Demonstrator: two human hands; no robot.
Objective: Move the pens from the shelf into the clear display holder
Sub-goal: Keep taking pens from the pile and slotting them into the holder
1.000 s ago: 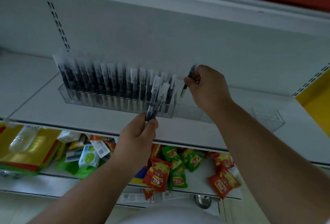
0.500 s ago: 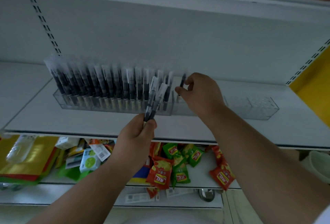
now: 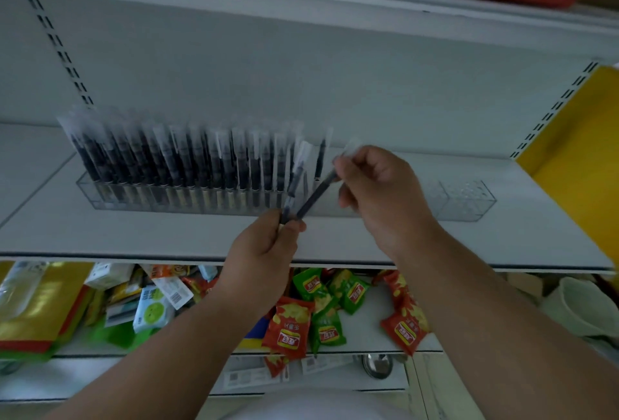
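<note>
A long clear display holder lies on the white shelf. Several black pens in clear sleeves stand upright in its left and middle part; its right end holds none. My left hand pinches the lower ends of two wrapped pens just in front of the holder. My right hand pinches the upper end of one of these, a dark pen that slants between both hands.
On the lower shelf lie red and green snack packets, gold bags and small boxes. A yellow panel stands at the right. Another shelf runs overhead.
My right hand left a pen standing at the right end of the row. It came back and took hold of the top of a pen in my left hand.
</note>
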